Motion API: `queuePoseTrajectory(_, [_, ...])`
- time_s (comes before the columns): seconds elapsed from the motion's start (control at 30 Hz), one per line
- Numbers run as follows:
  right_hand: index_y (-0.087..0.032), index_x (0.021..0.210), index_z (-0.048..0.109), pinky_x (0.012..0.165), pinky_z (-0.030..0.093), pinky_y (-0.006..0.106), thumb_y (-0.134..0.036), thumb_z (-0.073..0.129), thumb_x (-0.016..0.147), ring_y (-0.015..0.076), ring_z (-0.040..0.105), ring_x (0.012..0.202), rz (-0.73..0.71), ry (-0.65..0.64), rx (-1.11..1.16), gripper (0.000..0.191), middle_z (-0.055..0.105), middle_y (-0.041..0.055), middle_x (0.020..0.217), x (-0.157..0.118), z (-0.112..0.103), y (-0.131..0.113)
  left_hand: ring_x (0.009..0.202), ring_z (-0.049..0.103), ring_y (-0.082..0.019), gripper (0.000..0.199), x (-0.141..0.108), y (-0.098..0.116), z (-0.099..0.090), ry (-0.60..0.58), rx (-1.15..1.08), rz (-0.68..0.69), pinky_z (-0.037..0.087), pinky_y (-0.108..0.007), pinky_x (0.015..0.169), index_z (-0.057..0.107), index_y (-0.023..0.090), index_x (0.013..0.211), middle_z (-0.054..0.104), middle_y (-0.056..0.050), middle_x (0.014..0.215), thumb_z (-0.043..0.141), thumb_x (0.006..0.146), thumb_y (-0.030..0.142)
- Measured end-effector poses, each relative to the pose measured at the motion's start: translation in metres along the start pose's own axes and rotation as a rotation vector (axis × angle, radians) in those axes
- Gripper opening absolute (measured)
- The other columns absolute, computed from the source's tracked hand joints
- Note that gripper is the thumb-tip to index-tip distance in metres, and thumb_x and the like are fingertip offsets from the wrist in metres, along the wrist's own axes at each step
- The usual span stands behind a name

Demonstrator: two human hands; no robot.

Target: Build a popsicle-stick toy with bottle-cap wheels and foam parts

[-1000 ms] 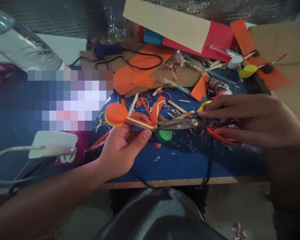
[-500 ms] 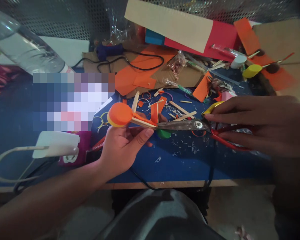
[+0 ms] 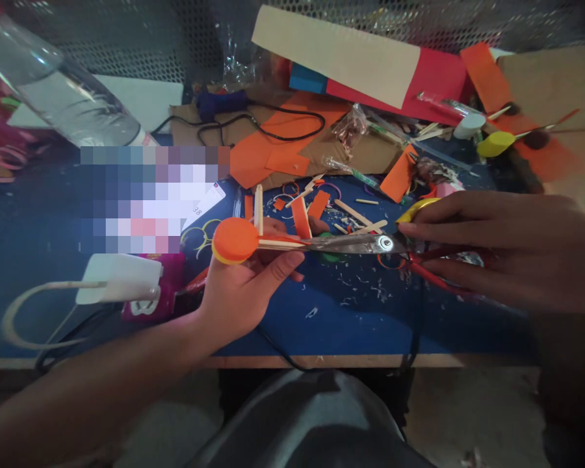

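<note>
My left hand is closed on a craft-stick piece with orange paper along its edge and a round orange-and-yellow cap at its left end. A stick and an orange-faced strip stand up behind it; how they join is partly hidden by fingers. My right hand grips scissors by their red and yellow handles. The blades point left, and their tips meet the right end of the craft-stick piece near my left thumb. Whether paper lies between the blades is hard to make out.
Loose craft sticks, orange paper and white shreds litter the blue table. A water bottle, a white charger and a blue glue gun with a black cord lie left and behind. Coloured sheets lean at the back.
The view has shifted slightly, so most things sit a little farther right. In my left hand the craft-stick piece has tilted a bit; the scissor blades remain at its right end.
</note>
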State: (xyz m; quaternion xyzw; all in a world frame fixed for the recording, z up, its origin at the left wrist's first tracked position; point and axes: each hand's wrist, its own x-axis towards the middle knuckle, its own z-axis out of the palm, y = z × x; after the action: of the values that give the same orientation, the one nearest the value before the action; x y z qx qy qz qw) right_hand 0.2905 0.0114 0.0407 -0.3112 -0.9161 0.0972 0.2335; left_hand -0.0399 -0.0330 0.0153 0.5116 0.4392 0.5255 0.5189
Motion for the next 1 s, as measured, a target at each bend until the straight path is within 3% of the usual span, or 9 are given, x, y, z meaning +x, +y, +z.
queuePoseTrajectory(0.2, [-0.032, 0.132, 0.082, 0.098, 0.068, 0.031, -0.037, 0.071, 0.102, 0.0233, 0.084, 0.107, 0.042, 0.029, -0.050, 0.033, 0.082, 0.0048, 0.131, -0.010, -0.007, 0.009, 0.079, 0.075, -0.015, 0.016, 0.001, 0.000, 0.000, 0.009, 0.011, 0.018, 0.071, -0.026, 0.062, 0.075, 0.023, 0.096, 0.072, -0.001, 0.100, 0.089, 0.090, 0.029])
queuePoseTrajectory(0.5, [-0.032, 0.136, 0.082, 0.098, 0.068, 0.033, -0.037, 0.070, 0.102, 0.0231, 0.084, 0.106, 0.020, -0.002, -0.065, 0.036, 0.081, 0.0046, 0.132, -0.013, -0.005, 0.016, 0.075, 0.074, -0.015, 0.012, 0.000, 0.000, 0.000, -0.016, 0.035, 0.018, 0.072, -0.027, 0.063, 0.077, 0.023, 0.093, 0.075, 0.000, 0.093, 0.087, 0.092, 0.028])
queuePoseTrajectory(1.0, [-0.038, 0.138, 0.079, 0.084, 0.065, 0.030, -0.038, 0.062, 0.107, 0.0183, 0.082, 0.101, 0.041, -0.071, -0.092, 0.035, 0.079, -0.0002, 0.133, -0.017, -0.012, 0.015, 0.069, 0.072, -0.012, 0.014, 0.001, 0.004, 0.002, -0.040, 0.046, 0.029, 0.072, -0.026, 0.063, 0.076, 0.021, 0.090, 0.072, 0.001, 0.093, 0.088, 0.091, 0.027])
